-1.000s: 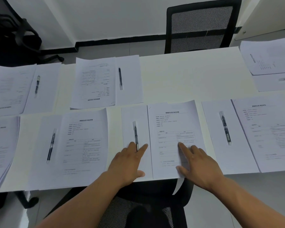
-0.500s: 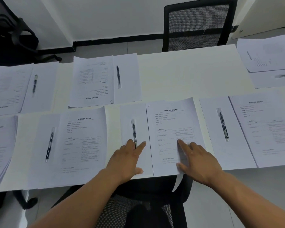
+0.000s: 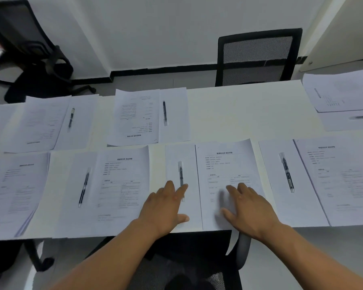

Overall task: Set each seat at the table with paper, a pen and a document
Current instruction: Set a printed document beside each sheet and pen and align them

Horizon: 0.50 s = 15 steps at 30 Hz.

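Left hand (image 3: pixel 166 208) flat, fingers spread, on blank paper (image 3: pixel 180 155), index touching pen (image 3: pixel 180 174). Right hand (image 3: pixel 249 208) flat, spread, on document (image 3: pixel 224 162) just beside. Nothing gripped.

Black pen (image 3: pixel 180 176) on blank paper (image 3: pixel 178 155) beside printed document (image 3: pixel 226 164)

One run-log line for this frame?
left hand flat on blank sheet, fingers beside pen | right hand flat on document | far-side seat by chair unset
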Available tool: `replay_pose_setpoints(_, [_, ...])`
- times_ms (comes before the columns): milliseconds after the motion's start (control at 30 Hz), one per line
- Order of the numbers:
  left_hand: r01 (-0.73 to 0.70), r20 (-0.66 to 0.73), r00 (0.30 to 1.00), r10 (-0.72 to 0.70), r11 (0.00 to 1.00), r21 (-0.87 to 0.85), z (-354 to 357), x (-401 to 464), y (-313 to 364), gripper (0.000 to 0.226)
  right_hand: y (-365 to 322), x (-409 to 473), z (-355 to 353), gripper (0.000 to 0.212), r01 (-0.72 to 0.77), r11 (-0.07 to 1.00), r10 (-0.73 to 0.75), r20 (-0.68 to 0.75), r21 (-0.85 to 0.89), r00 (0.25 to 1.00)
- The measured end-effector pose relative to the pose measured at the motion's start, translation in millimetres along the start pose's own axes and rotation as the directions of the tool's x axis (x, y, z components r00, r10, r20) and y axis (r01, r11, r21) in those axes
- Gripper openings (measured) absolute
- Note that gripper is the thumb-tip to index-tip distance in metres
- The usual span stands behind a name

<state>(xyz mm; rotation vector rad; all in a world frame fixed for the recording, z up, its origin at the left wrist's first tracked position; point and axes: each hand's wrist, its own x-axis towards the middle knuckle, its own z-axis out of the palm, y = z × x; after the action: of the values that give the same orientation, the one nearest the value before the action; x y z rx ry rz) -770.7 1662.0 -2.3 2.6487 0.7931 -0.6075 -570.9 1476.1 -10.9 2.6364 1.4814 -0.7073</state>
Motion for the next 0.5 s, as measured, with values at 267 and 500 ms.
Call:
replay_pose_setpoints(267, [0.076,-0.122,0.990,-0.072,0.997,0.029,-52,-42,-3,0.087,-37,-12,-53,0.062,0.078,0.996,-0.081,-0.113,-0.033,0.990])
replay_pose_setpoints(500, [0.113,-0.200,0.974,-0.104,0.993,0.035,-81,-73,-1,0.083,-59,-27,-92,0.059,0.114,0.992,-0.122,-0.190,-0.055,0.974])
